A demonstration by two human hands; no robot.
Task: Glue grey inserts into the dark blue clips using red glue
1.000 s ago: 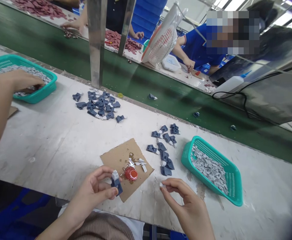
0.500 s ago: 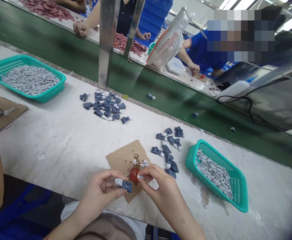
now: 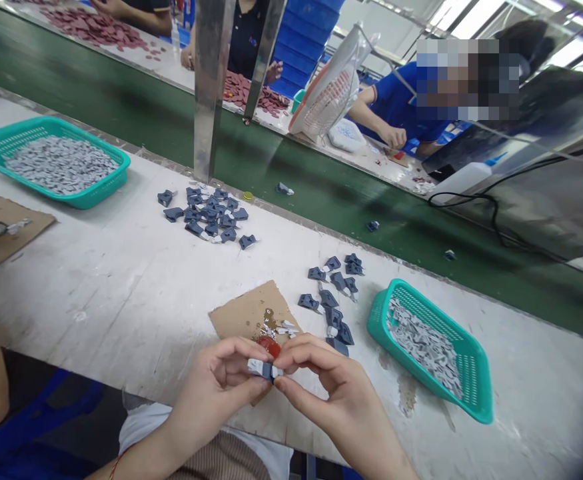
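Observation:
Between the fingertips of my left hand (image 3: 224,380) is a small dark blue plastic part (image 3: 268,371) with a pale grey piece (image 3: 256,365) on its near-left side. My right hand (image 3: 321,380) pinches a small whitish piece (image 3: 277,374) against the blue part's right end. Both hands are closed and meet just above a cardboard sheet (image 3: 241,310). On the cardboard lie a red round thing (image 3: 270,345), a shiny brown wet patch (image 3: 268,317) and a few pale pieces (image 3: 287,328). My fingers partly hide the red thing.
Dark blue parts lie in a left group (image 3: 211,213) and a right group (image 3: 328,298). Green baskets of grey pieces stand left (image 3: 86,198) and right (image 3: 484,373). A green belt (image 3: 321,200) carries several parts past a metal post (image 3: 210,100). Other people work beyond it.
My right hand has brought its whitish piece from over the red thing to the blue part in my left hand. The parts on the belt have shifted left.

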